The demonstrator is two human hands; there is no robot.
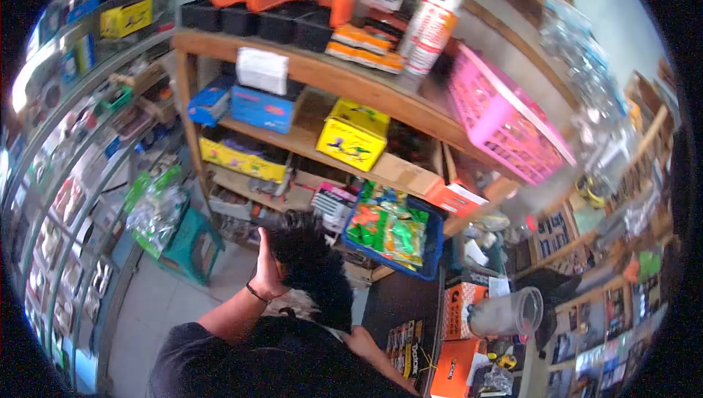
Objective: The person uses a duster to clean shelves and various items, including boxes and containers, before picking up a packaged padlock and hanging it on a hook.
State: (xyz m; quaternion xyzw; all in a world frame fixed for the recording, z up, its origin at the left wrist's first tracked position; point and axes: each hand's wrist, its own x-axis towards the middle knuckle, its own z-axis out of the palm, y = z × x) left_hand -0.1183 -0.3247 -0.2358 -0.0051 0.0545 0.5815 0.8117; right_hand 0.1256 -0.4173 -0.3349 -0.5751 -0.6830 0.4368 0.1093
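In the head view, my left hand (268, 272) is raised below the middle, with a dark band on its wrist. One digit points upward and the palm lies against a black, hair-like mass (315, 270), which hides the other fingers. Whether this mass is a person's head of hair or some bushy object, I cannot make out. Black clothing (285, 358) fills the area below it. At the lower right, my right hand (356, 339) shows only in part at the end of a bare forearm. Its fingers are hidden behind the black shape.
Ahead, a wooden shelf (366, 79) carries orange and black bins, yellow boxes and a pink basket (505, 116). A blue tray (432, 251) holds green and orange packets. A teal stool (194, 251) stands left; orange boxes (458, 369) and a clear plastic container (512, 314) are right.
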